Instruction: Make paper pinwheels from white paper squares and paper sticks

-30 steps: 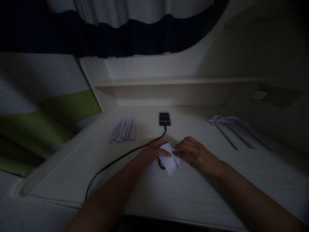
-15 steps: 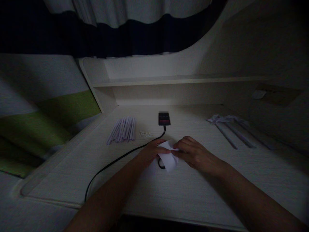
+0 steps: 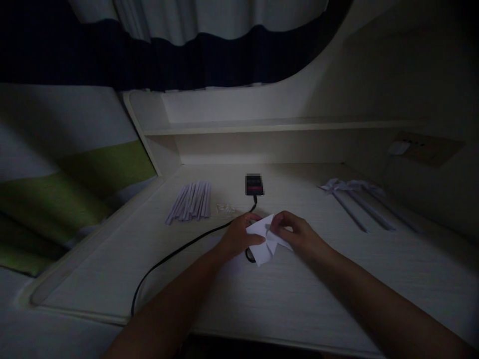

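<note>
A piece of white paper (image 3: 262, 253) with cut or folded pointed flaps is held above the desk between both hands. My left hand (image 3: 239, 235) grips its left side, the thumb lying on top and the fingers behind. At the upper right, my right hand (image 3: 295, 230) pinches a flap between thumb and fingers. Under the paper, the black ring-shaped handle (image 3: 250, 256) of something mostly hidden shows, perhaps scissors.
Rolled paper sticks (image 3: 190, 202) lie bunched at the left, beside small pale pieces (image 3: 225, 208). A black cable (image 3: 179, 248) runs to a small dark device (image 3: 254, 184). Paper pinwheels on sticks (image 3: 359, 199) lie at the right. A shelf (image 3: 262, 125) spans the back.
The flaps of the paper have spread wider, and more points show. My right hand has shifted its pinch slightly, with its fingers more curled. My left hand keeps its hold.
</note>
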`<move>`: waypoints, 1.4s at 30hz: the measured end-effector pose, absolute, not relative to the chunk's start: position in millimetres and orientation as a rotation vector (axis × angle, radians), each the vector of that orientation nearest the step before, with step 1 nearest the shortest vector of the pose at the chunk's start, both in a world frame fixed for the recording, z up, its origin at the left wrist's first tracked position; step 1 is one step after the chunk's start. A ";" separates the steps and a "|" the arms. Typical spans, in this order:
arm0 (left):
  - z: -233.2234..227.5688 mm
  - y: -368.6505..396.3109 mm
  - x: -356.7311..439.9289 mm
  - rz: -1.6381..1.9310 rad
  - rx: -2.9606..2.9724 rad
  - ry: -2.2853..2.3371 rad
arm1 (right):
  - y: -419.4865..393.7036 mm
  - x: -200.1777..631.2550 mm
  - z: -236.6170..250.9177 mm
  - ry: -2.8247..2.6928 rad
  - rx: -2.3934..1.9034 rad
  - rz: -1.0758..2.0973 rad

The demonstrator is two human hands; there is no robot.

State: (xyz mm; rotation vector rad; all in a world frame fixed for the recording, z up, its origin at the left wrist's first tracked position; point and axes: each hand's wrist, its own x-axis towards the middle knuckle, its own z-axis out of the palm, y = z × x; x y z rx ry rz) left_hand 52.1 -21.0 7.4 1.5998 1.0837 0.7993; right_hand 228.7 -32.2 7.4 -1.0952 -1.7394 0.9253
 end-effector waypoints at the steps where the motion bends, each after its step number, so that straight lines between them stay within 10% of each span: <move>1: 7.4 -22.0 52.2 0.789 1.618 1.064 | -31.6 227.5 5.1 -1.700 -1.101 1.075; 18: 4.8 -25.4 55.3 0.814 1.642 1.071 | -33.7 220.1 -3.7 -1.413 -1.002 1.590; 42: 6.0 -28.5 67.3 0.938 1.213 0.954 | -44.4 205.4 -2.5 -1.019 -1.020 1.251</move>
